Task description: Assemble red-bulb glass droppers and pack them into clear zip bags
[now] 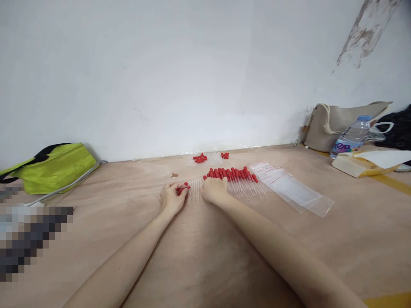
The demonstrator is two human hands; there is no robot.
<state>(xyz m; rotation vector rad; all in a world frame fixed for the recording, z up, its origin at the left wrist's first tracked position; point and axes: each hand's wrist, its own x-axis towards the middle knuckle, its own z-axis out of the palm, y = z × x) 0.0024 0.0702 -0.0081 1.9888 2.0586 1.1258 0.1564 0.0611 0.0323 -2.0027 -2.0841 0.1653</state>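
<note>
My left hand is closed around a few red rubber bulbs, and a clear tube tip shows below its fingers. Just right of it, several bare glass tubes lie side by side on the brown covering. My right hand is curled into a fist at the right end of these tubes, its fingers turned down and what they grip hidden. Beyond it runs a row of glass droppers with red bulbs fitted on top. More loose red bulbs lie near the wall beside a clear bag of tubes.
Clear zip bags lie right of the droppers. Farther right are a paper envelope, a water bottle and a beige handbag. At left sit a yellow-green bag and a grey cable. A white wall bounds the back.
</note>
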